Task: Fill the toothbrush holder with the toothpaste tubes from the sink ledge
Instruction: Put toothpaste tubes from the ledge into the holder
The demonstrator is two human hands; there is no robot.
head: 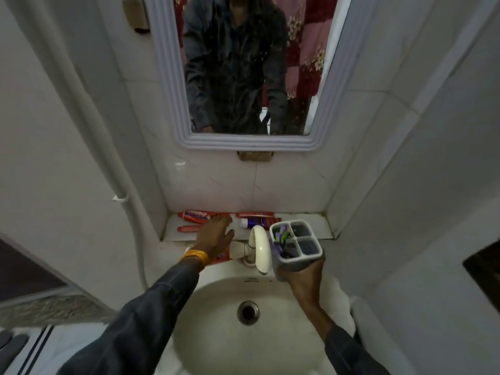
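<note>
My right hand (303, 277) grips the grey toothbrush holder (297, 243) from below and holds it up over the basin's right side. Its top has four compartments; the near-left ones hold a purple and green tube. My left hand (215, 236) reaches flat over the sink ledge (311, 223), fingers spread, resting on or just above red toothpaste tubes. One red tube (196, 214) lies at the ledge's back left, another (186, 228) in front of it. A red tube (255, 214) and a purple-white tube (255, 221) lie behind the tap. A red tube (221, 257) shows under my left wrist.
A cream tap (259, 249) curves over the white basin (216, 334), between my two hands. A white-framed mirror (167, 77) hangs on the tiled wall above the ledge. A white pipe (119, 185) runs down the left wall.
</note>
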